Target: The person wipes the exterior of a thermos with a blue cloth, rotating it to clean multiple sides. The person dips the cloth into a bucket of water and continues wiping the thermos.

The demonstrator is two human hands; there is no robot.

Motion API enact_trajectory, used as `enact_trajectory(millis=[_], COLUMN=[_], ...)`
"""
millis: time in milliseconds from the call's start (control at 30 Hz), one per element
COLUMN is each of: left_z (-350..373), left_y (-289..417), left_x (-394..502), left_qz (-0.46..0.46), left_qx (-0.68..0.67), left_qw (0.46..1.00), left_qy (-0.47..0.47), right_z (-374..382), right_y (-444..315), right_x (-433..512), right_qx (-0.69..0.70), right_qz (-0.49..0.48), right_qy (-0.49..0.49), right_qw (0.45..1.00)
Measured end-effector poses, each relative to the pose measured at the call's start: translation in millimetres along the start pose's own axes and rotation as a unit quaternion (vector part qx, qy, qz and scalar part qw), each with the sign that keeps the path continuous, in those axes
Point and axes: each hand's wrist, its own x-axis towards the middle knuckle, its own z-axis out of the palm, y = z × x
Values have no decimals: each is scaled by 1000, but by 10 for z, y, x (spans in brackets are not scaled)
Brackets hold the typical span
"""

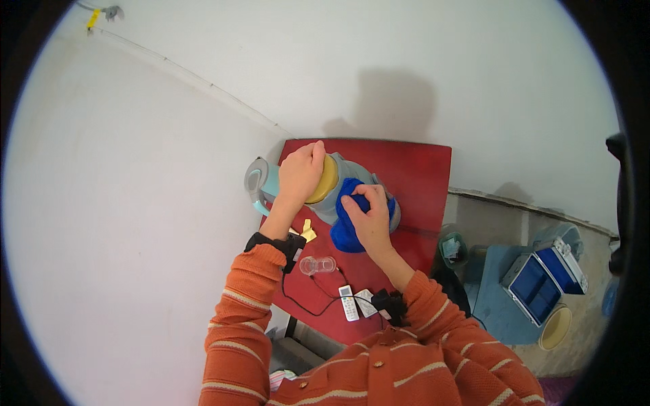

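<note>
A grey-blue vessel (350, 165) with a yellow round end (327, 182) lies or leans across the red table; I cannot tell whether it is a thermos jug. My left hand (304, 170) grips it at the yellow end, its fingers over the far side. Pinched in my right hand (373, 213) is a bright blue cloth (345, 234), pressed against the vessel's side. Part of the vessel is hidden by the cloth and both hands. Just left of my left hand stands a light-blue jug (259, 177) with a grey lid and a handle.
The red tabletop (416, 167) bears yellow scraps (307, 231), a clear jar (317, 265), a white remote control (348, 303) and a white flat item (365, 303). A black cable (304, 308) runs between my wrist devices. Rightward are an open case (535, 289), a bin (452, 248) and a cream bucket (555, 327).
</note>
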Motion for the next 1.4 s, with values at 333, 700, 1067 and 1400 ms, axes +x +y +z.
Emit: enact_trajectory(millis=[333, 700, 1067, 1400], left_z=[27, 50, 13, 48], left_y=[-25, 33, 44, 31], left_x=[85, 71, 39, 53], left_qz=[0, 2, 7, -15], left_qx=[11, 56, 41, 61], left_qw=[1000, 997, 999, 997], left_qy=[21, 48, 28, 51], right_z=[8, 117, 131, 415], right_y=[-80, 137, 122, 102], right_x=[385, 501, 836, 115], right_qx=[119, -17, -23, -97], right_qz=[190, 17, 52, -115], right_qy=[-34, 0, -56, 113], right_qw=[974, 1000, 997, 982])
